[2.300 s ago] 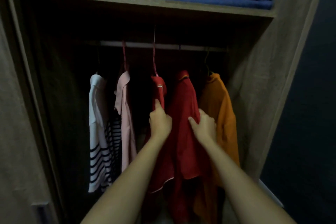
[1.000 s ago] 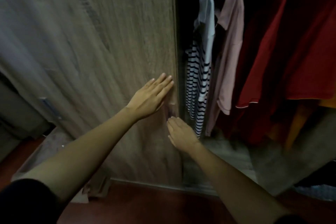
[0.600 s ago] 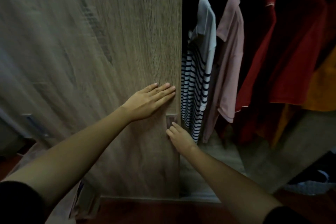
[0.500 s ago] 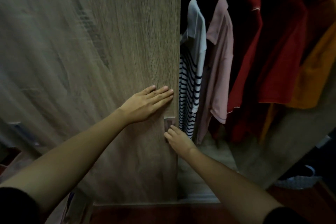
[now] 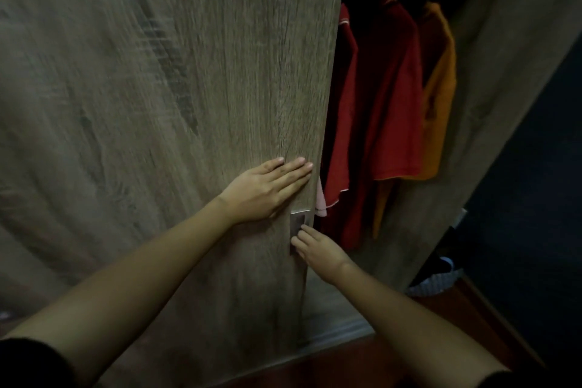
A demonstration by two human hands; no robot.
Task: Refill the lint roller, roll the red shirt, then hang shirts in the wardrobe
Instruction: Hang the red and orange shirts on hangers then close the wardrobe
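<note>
The wooden sliding wardrobe door (image 5: 195, 104) covers most of the opening. My left hand (image 5: 267, 189) lies flat on the door near its right edge, fingers straight. My right hand (image 5: 318, 247) touches the small metal recessed handle (image 5: 298, 222) with its fingertips. In the remaining gap hang two red shirts (image 5: 390, 104), an orange shirt (image 5: 439, 98) to their right, and a sliver of the pink shirt (image 5: 320, 203) at the door's edge.
The wardrobe's right side panel (image 5: 504, 72) slants down to a reddish floor (image 5: 393, 362). A blue-and-white patterned thing (image 5: 437, 280) lies on the floor beside the panel. A dark wall fills the far right.
The door has slid to the right, hiding the striped shirt and nearly all of the pink one. Both hands moved right with it, in the same pose.
</note>
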